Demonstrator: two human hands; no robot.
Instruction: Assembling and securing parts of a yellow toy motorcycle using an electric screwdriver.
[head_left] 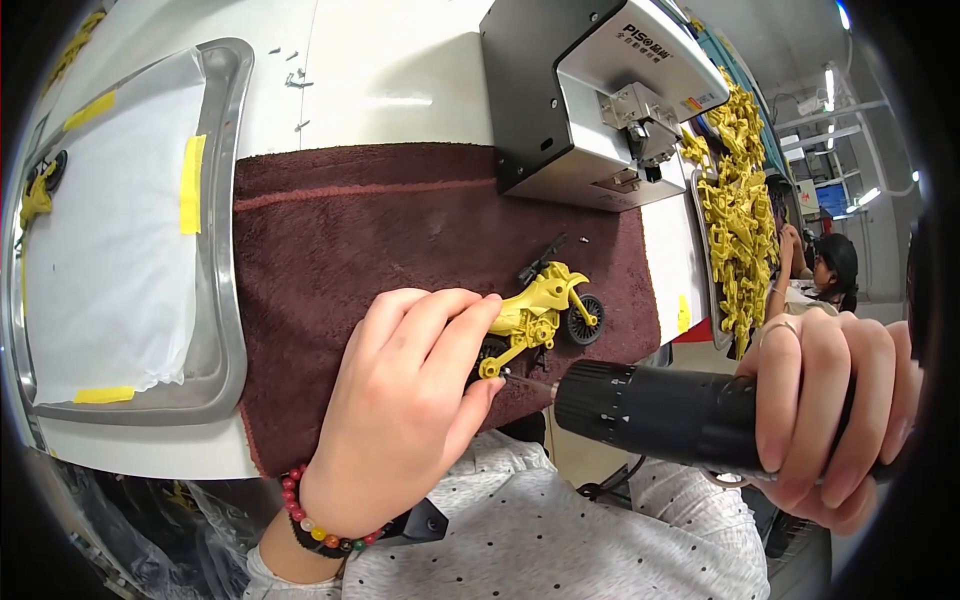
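A yellow toy motorcycle [543, 308] with black wheels and handlebar lies on its side on a dark brown towel [330, 250]. My left hand [410, 385] is closed on its rear end, thumb beside the rear wheel hub. The fingers hide part of the back wheel. My right hand [825, 410] is wrapped round a black electric screwdriver [655, 408] held level at the right. Its thin bit points left and reaches the hub of the rear wheel near my left thumb. Whether a screw sits on the tip is too small to tell for sure.
A grey screw feeder machine [585, 110] stands behind the towel. At left is a metal tray [232, 300] lined with white paper, holding another toy motorcycle [42, 190]. Loose screws [295, 78] lie on the white table. Yellow plastic parts [740, 220] are heaped at right; a person [822, 275] sits beyond.
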